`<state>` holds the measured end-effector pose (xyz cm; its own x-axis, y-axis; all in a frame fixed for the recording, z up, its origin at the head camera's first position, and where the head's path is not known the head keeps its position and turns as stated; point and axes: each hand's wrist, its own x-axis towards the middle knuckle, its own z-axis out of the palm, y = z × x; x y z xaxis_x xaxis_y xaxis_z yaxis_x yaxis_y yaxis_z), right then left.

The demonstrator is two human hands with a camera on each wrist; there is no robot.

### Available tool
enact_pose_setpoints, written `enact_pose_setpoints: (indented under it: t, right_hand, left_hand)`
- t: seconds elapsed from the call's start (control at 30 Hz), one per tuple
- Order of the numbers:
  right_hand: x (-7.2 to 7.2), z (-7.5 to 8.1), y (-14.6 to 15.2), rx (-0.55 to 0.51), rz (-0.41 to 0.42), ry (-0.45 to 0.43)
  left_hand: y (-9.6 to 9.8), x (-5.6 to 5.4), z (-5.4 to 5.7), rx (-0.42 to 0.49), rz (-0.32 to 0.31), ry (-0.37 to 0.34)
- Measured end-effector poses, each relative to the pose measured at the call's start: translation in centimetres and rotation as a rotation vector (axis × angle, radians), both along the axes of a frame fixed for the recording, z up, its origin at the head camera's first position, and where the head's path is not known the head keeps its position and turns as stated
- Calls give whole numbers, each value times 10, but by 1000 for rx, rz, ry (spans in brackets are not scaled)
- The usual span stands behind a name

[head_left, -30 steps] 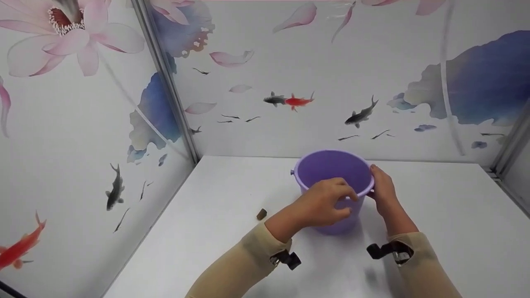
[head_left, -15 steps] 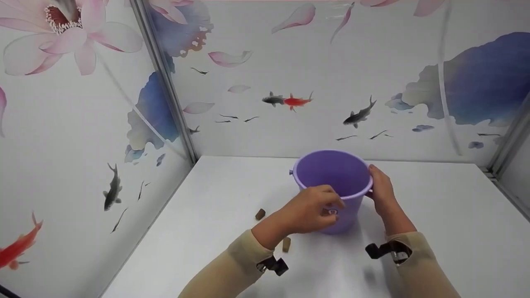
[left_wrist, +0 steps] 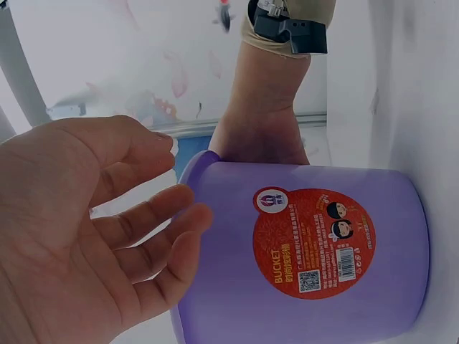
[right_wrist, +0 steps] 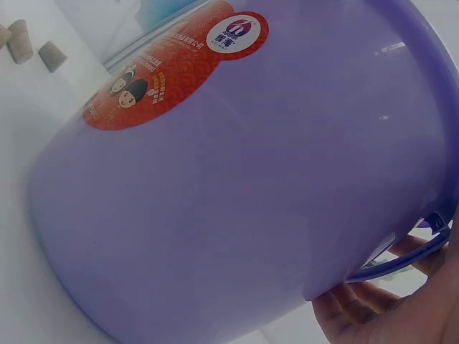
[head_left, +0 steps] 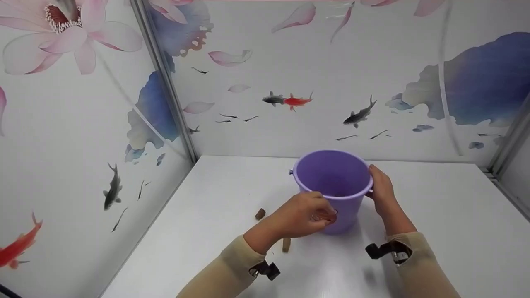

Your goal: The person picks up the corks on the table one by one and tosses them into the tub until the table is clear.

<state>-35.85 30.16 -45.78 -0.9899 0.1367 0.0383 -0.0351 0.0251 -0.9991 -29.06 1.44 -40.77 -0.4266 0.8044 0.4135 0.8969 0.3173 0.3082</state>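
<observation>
A purple bucket (head_left: 350,213) stands upright on the white table, a red label (left_wrist: 313,244) on its side. My right hand (head_left: 384,190) grips its right side near the rim; in the right wrist view the fingers (right_wrist: 358,304) lie against the wall beside the handle (right_wrist: 401,264). My left hand (head_left: 296,217) is in front of the bucket, fingers loosely bent and nothing between them in the left wrist view. Two brown cork-like stubs (head_left: 260,214) lie left of the bucket, the nearer stub (head_left: 286,245) partly covered by my left forearm.
The right wrist view shows several brown stubs (right_wrist: 51,56) on the table left of the bucket. A back wall (head_left: 248,136) painted with fish and petals rises right behind the bucket. Another painted wall (head_left: 74,165) borders the table's left side.
My left hand has drawn back from over the bucket's front rim, left and toward me, uncovering the nearer stub and the label. The right hand and bucket stay in place.
</observation>
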Motion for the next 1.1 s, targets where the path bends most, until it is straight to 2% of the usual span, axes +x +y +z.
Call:
enact_pose_setpoints:
  t: [0.17,0.4,0.57,0.67,0.9,1.1]
  right_hand:
    - [1,-1,0,18,13,8]
    - [1,0,0,0,-6,-7]
    - [1,-1,0,-1,-6,-7]
    - [0,-2,0,-12,-6,-2]
    - [1,-1,2,-19,-9,3]
    - [1,-1,0,6,-5,10]
  left_hand:
    - [-7,-3,-8,-4,-12,-38]
    - [-19,-13,-18,-45,105,-30]
    - [-30,-22,-21,-11,129,-99]
    - [-37,-27,-24,6,153,-115]
    - [-48,-38,-30,-48,295,-106]
    - [-57,-44,-33,-47,399,-122]
